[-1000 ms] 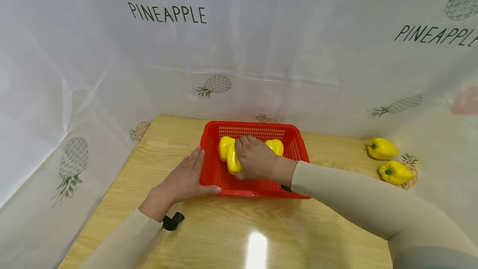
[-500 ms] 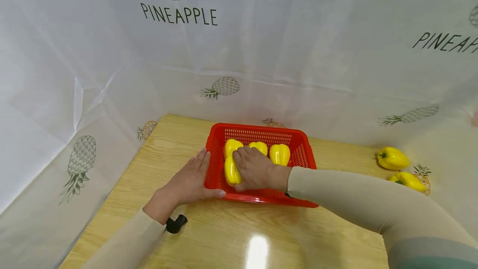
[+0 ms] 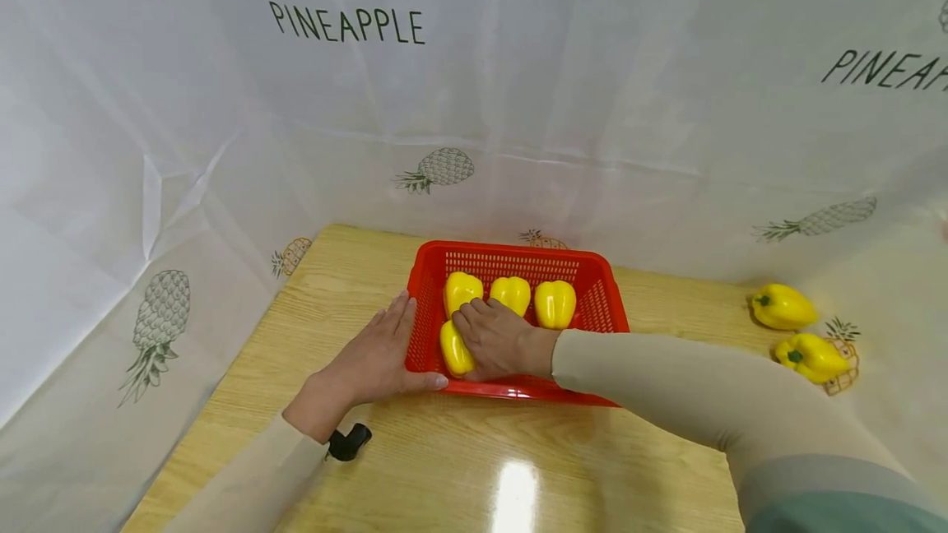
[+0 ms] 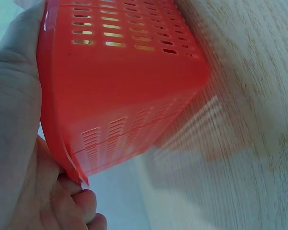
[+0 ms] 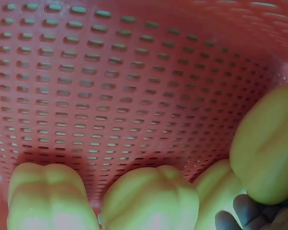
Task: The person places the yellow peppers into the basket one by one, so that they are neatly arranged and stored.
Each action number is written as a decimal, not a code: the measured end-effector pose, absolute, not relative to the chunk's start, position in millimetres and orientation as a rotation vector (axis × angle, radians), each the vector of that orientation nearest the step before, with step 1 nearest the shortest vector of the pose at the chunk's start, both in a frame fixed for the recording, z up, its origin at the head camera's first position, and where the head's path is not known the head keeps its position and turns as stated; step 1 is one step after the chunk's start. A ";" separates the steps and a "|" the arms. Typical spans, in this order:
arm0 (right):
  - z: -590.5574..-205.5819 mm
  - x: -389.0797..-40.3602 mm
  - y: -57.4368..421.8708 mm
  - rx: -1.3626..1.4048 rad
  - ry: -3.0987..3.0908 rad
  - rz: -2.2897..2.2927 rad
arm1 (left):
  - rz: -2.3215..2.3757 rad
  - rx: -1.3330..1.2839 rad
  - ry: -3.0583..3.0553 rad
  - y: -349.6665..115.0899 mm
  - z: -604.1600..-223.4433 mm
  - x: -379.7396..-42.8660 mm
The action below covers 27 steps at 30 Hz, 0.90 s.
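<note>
My right hand [image 3: 494, 340] grips a yellow bell pepper [image 3: 456, 349] inside the red basket [image 3: 516, 391], at its front left. Three more yellow peppers stand along the basket's back: a left one [image 3: 462, 293], a middle one [image 3: 511, 294] and a right one [image 3: 555, 304]. In the right wrist view the held pepper [image 5: 269, 148] shows at the right edge, dark fingertips [image 5: 245, 208] below it. My left hand [image 3: 370, 356] holds the basket's front left corner, thumb over the front rim. From the left wrist view, its fingers curl at the rim beside the perforated wall [image 4: 129, 72].
Two yellow bell peppers, a rear one [image 3: 783, 307] and a front one [image 3: 812, 357], lie at the table's right end. The wooden table [image 3: 415, 467] meets a pale pineapple-print sheet [image 3: 518, 105] behind and at the sides. A black strap piece [image 3: 348, 442] sits at my left wrist.
My right hand has lowered the pepper toward the basket's front left, uncovering the peppers behind. The left hand keeps its place on the basket. The head view has shifted slightly.
</note>
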State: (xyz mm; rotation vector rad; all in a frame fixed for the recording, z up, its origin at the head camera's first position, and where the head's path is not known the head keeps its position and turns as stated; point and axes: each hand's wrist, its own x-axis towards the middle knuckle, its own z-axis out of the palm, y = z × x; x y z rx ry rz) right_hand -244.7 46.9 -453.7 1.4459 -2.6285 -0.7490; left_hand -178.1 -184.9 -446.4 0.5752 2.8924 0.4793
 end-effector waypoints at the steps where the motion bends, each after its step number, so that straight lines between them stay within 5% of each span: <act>1: -454.4 -244.9 46.7 1.455 -2.608 -0.777 | 0.476 0.574 2.894 -185.0 -446.4 -178.2; 27: -446.3 -246.2 49.6 1.586 -2.584 -0.849 | 0.461 0.578 2.903 -184.1 -445.8 -177.3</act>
